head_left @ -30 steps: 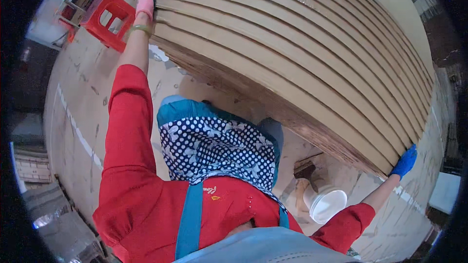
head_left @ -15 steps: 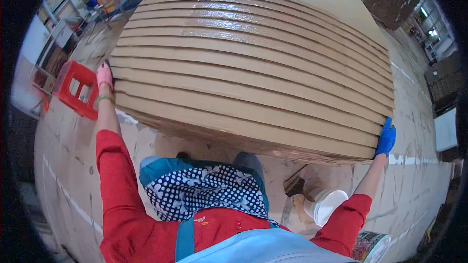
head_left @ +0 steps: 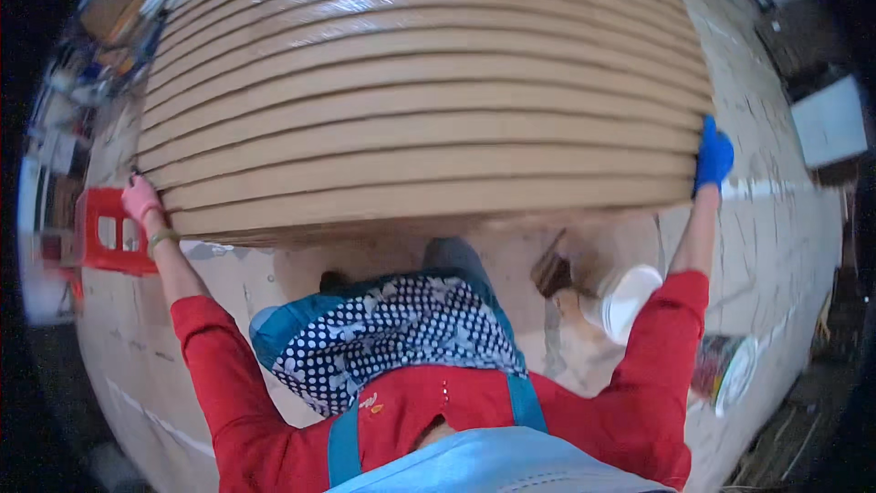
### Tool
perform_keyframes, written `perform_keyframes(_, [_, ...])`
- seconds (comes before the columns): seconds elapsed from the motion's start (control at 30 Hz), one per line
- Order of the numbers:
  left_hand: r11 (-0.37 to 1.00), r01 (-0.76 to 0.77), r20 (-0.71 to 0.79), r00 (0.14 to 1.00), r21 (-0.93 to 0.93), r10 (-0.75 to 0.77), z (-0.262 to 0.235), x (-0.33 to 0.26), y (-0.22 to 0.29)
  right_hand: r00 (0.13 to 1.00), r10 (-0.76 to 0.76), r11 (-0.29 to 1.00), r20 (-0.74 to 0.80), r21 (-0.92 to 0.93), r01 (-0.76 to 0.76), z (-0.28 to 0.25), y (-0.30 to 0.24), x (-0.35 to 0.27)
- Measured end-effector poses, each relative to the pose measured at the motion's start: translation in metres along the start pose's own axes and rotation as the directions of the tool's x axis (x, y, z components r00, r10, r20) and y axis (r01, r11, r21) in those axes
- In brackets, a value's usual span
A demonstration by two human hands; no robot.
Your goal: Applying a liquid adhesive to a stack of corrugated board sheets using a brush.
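A broad stack of brown cardboard sheets (head_left: 429, 160) lies in front of me, fanned so that several long edges step away from me. A shiny, wet-looking patch shows on the far sheets. My left hand (head_left: 140, 196), in a pink glove with dark fingertips, is closed at the stack's left edge close to the near corner. At the opposite edge my right hand (head_left: 714, 157), gloved in blue, has its fingers curled against the sheet ends. The undersides of both grips are hidden by the cardboard.
Beside my left wrist stands a red plastic stool (head_left: 117, 231). A brush (head_left: 551, 272) and a white bucket (head_left: 630, 301) are on the floor to the right of my knees, with a printed tub (head_left: 730, 374) nearer me. Blurred clutter lines the far left.
The view has turned and tilted, so the stack's near edge runs nearly level instead of slanting down to the right. Both hands remain at the side edges.
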State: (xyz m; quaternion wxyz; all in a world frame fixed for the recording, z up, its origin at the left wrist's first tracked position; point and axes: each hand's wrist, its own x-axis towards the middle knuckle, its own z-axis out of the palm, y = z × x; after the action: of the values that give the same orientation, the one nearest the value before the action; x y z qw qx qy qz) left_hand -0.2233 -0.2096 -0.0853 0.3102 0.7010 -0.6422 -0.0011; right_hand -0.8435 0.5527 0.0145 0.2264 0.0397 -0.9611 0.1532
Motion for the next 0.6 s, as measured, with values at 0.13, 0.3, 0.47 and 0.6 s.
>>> perform_keyframes(0.13, [0.996,-0.062,0.029,0.998,0.065,0.06,0.004,0.008,0.0,0.997,0.069,0.997,-0.031,-0.033,-0.07,0.007,0.008,0.015])
perform_keyframes(0.3, [0.986,-0.015,0.031,0.999,0.168,0.01,0.01,0.008,0.005,1.0,-0.003,0.988,-0.028,-0.154,-0.001,0.007,0.011,0.021])
perform_keyframes(0.47, [0.985,-0.126,0.018,0.992,0.117,0.124,0.014,-0.001,0.006,0.999,0.021,0.998,-0.024,-0.062,-0.022,-0.003,0.026,0.01])
perform_keyframes(0.6, [0.988,-0.152,0.026,0.988,0.041,0.151,0.017,0.013,0.005,0.963,-0.228,0.937,-0.146,-0.303,0.176,0.016,0.042,0.035])
